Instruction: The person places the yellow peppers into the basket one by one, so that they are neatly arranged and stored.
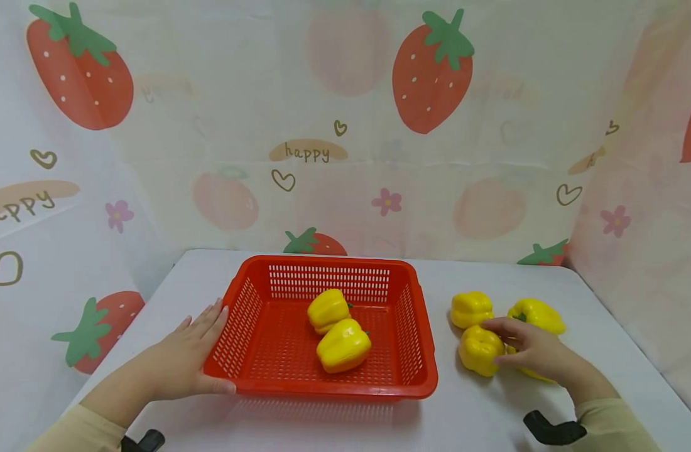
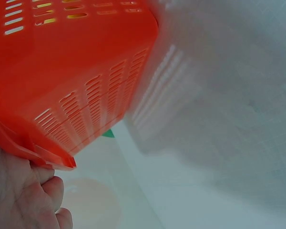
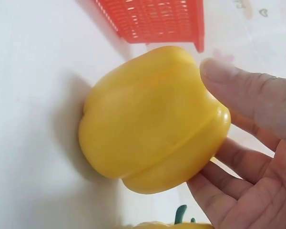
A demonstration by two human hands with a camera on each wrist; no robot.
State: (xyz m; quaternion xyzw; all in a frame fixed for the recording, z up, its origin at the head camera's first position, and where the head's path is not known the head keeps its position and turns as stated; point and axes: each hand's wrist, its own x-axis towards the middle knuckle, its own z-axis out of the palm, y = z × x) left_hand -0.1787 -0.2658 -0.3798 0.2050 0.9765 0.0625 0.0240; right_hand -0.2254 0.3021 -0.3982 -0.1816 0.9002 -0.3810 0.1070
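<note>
My left hand (image 1: 183, 363) rests against the left rim of a red plastic basket (image 1: 334, 390), its fingers spread along the side and the thumb at the front corner. In the left wrist view that hand (image 2: 24, 195) touches the basket's rim. Two yellow bell peppers (image 1: 328, 310) (image 1: 343, 346) lie inside the basket. Right of it, my right hand (image 1: 534, 351) holds a yellow pepper (image 1: 480, 353) between thumb and fingers. The right wrist view has this pepper (image 3: 152, 124) close up, with the hand (image 3: 252, 138) around one end.
A yellow pepper (image 1: 471, 309) lies just behind the held one, and another (image 1: 540, 314) is behind the right hand. One more is partly hidden beneath that hand. The white table (image 1: 210, 427) is backed by a strawberry-print cloth (image 1: 345, 113).
</note>
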